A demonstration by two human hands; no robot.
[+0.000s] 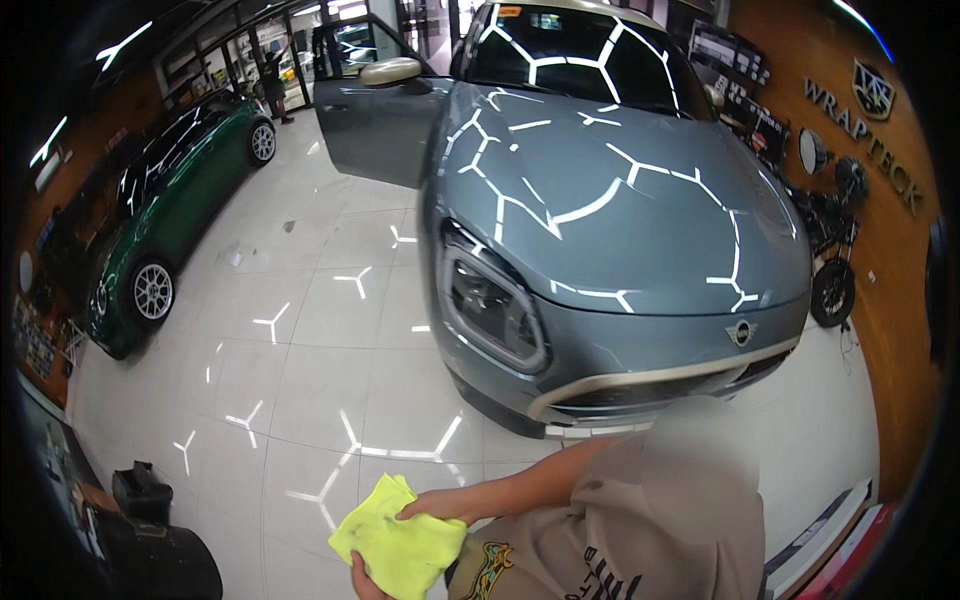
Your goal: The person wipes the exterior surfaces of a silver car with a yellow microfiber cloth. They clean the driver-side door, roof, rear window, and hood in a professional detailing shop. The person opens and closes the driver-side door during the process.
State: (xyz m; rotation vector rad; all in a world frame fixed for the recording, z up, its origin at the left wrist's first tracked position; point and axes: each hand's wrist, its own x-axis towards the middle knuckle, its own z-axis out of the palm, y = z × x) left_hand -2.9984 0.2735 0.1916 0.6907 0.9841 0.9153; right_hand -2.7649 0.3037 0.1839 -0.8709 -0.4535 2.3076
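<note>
A bright yellow-green cloth [398, 548], bunched and smudged with a few dark marks, is at the bottom, left of the middle. My left hand [364, 580] comes up from the lower edge and is closed on the cloth's near left side; most of its fingers are hidden. Another person's hand [432, 506] grips the same cloth from the right, with its bare forearm reaching across. That person, in a brown printed T-shirt [640, 530], stands close by at the lower right. My right hand is not in view.
A grey-blue car [640, 230] stands ahead, its front door [370, 125] swung out on the left. A green car [190, 175] is parked at left. A motorcycle [832, 280] stands by the right wall. Black equipment [150, 545] sits at lower left on the tiled floor [330, 370].
</note>
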